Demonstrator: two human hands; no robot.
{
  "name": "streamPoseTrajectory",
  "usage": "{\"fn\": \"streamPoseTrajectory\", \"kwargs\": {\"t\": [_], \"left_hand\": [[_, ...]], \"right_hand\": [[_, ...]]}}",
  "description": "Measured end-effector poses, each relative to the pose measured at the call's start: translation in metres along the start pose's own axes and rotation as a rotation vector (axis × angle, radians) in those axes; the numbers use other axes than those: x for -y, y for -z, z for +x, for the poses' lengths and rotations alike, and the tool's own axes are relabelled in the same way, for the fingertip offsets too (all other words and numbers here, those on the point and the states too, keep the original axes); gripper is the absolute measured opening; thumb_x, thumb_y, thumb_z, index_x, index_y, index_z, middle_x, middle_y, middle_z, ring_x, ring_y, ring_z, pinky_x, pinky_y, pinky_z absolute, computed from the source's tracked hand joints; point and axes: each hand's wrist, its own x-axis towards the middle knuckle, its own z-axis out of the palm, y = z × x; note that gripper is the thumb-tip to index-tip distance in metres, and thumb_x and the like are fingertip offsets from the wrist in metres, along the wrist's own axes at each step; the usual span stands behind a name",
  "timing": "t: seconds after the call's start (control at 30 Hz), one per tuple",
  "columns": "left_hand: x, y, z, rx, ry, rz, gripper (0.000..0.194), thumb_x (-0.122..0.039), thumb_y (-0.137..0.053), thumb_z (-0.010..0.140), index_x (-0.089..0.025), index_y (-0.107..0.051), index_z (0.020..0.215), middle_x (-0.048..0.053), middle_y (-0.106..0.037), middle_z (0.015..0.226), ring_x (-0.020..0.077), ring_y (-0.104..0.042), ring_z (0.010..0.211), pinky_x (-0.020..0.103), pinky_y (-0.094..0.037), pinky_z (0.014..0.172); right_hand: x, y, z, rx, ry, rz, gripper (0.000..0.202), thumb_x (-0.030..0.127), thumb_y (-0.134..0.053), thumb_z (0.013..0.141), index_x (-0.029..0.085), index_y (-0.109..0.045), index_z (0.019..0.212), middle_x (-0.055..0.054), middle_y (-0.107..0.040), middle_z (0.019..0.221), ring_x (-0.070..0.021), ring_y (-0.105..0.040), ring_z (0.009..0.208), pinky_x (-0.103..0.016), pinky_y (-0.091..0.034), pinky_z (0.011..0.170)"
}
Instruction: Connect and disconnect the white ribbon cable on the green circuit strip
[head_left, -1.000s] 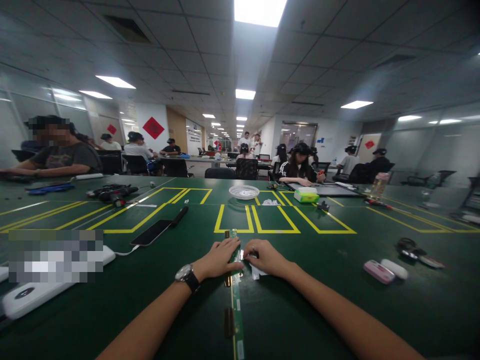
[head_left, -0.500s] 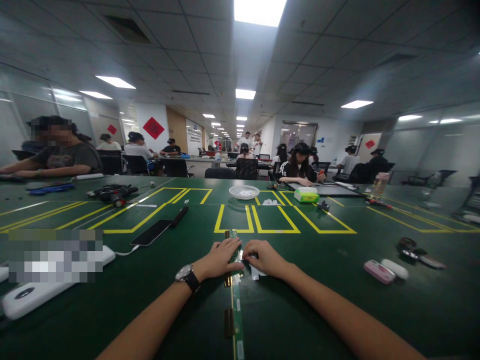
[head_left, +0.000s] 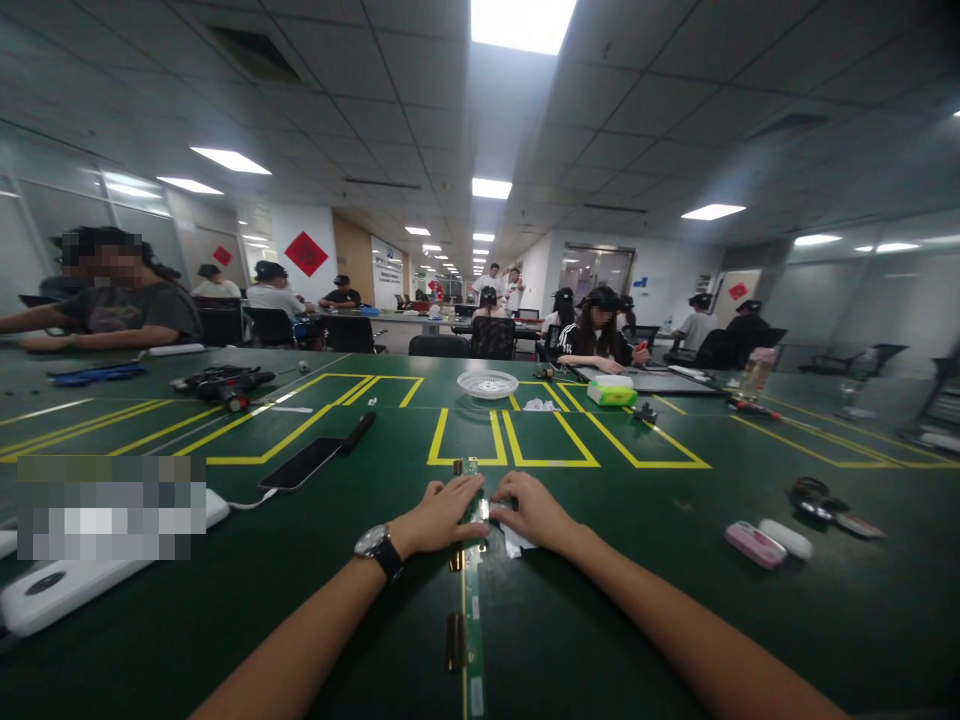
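A long, narrow green circuit board strip [head_left: 474, 610] lies on the table, pointing away from me, with brown-gold flex tabs [head_left: 454, 640] along its left edge. My left hand [head_left: 439, 515] rests across the strip's far part, fingers stretched out and thumb apart from them. A watch [head_left: 375, 545] is on that wrist. Just right of the strip, my right hand [head_left: 529, 510] has its fingers curled and pinched on a white cloth or tissue [head_left: 514, 540]. Part of that white piece sticks out below the palm; the rest is hidden under the hand.
On the left are a phone [head_left: 304, 465] with a cable and a white power strip [head_left: 97, 590]. Pink and white cases [head_left: 754, 545] lie right. Farther off stand a white basket [head_left: 487, 386], a green tissue pack [head_left: 611, 390] and a power drill [head_left: 225, 385]. People sit beyond.
My right hand's fingers have shifted slightly, and the white piece under it shows at a slightly different angle. The left hand stays on the strip, nearly unmoved.
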Motion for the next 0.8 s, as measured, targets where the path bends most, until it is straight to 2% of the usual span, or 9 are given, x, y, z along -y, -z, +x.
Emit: {"fn": "streamPoseTrajectory", "kwargs": {"t": [0.23, 0.37, 0.47, 0.57, 0.7, 0.8], "left_hand": [[-0.001, 0.003, 0.006, 0.066, -0.016, 0.002, 0.078, -0.06, -0.04, 0.089, -0.021, -0.009, 0.148, 0.013, -0.02, 0.153, 0.0282, -0.013, 0.14, 0.05, -0.015, 0.107], [0.001, 0.002, 0.012, 0.08, -0.016, -0.003, 0.084, -0.059, -0.044, 0.087, -0.014, -0.007, 0.148, 0.018, -0.018, 0.152, 0.0297, -0.013, 0.14, 0.045, -0.016, 0.109], [0.002, 0.001, 0.014, 0.078, -0.051, -0.02, 0.086, -0.056, -0.047, 0.086, -0.015, -0.003, 0.148, 0.017, -0.013, 0.154, 0.0299, -0.013, 0.14, 0.043, -0.017, 0.109], [0.002, 0.001, 0.014, 0.084, -0.058, -0.046, 0.09, -0.053, -0.049, 0.086, -0.015, 0.003, 0.148, 0.016, -0.013, 0.154, 0.03, -0.015, 0.139, 0.042, -0.018, 0.109], [0.003, 0.001, 0.013, 0.067, -0.069, -0.073, 0.091, -0.054, -0.049, 0.086, -0.015, 0.005, 0.148, 0.014, -0.011, 0.154, 0.0298, -0.016, 0.139, 0.041, -0.019, 0.11], [0.006, -0.003, 0.014, 0.035, -0.068, -0.083, 0.09, -0.057, -0.048, 0.086, -0.017, 0.002, 0.148, 0.014, -0.011, 0.154, 0.0303, -0.018, 0.138, 0.042, -0.02, 0.109]], "right_hand": [[-0.006, -0.002, 0.002, 0.004, 0.055, 0.091, 0.013, 0.027, -0.069, 0.077, 0.02, -0.074, 0.087, -0.004, -0.063, 0.085, -0.0151, -0.058, 0.082, -0.026, -0.042, 0.073], [-0.008, 0.0, 0.003, 0.013, 0.094, 0.117, 0.012, 0.027, -0.069, 0.078, 0.019, -0.074, 0.087, -0.003, -0.062, 0.084, -0.0143, -0.058, 0.08, -0.025, -0.043, 0.073], [-0.008, 0.001, 0.003, 0.021, 0.109, 0.14, 0.012, 0.026, -0.067, 0.079, 0.019, -0.074, 0.087, -0.004, -0.062, 0.085, -0.0145, -0.058, 0.082, -0.025, -0.043, 0.075], [-0.007, 0.003, 0.003, 0.025, 0.118, 0.15, 0.013, 0.027, -0.066, 0.08, 0.02, -0.074, 0.088, -0.004, -0.062, 0.086, -0.0148, -0.058, 0.083, -0.026, -0.043, 0.076], [-0.004, 0.003, 0.002, 0.019, 0.094, 0.149, 0.014, 0.027, -0.067, 0.08, 0.02, -0.074, 0.089, -0.004, -0.062, 0.087, -0.0148, -0.058, 0.082, -0.026, -0.043, 0.075], [0.0, 0.002, 0.002, 0.002, 0.017, 0.161, 0.012, 0.023, -0.07, 0.076, 0.02, -0.074, 0.087, -0.004, -0.062, 0.086, -0.0151, -0.058, 0.082, -0.026, -0.043, 0.076]]}}
